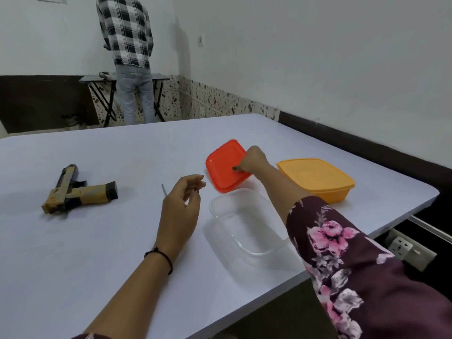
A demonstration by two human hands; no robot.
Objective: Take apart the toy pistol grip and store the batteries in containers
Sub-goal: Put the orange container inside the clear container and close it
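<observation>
From the head camera, the right hand [252, 159] pinches the near edge of a red lid [226, 165] and holds it tilted in the air, just beyond the clear container [241, 223], which stands open on the white table [97, 253]. The left hand [181, 206] hovers left of that container with its fingers loosely curled around nothing that shows. A thin metal tool [163, 190] lies just beyond it, its near end hidden by the hand. The toy pistol [75, 189] lies on its side at the far left, well apart from both hands and seemingly in one piece. The step in hand looks like clearing the lid. It would go best laid flat on bare table beyond the tub, not leaning on the yellow container [318, 178] to the right, so the open mouth stays free for batteries. Counted: one pistol, two containers, two lids (the red one held, the yellow one on its box), one tool, no batteries in sight.
</observation>
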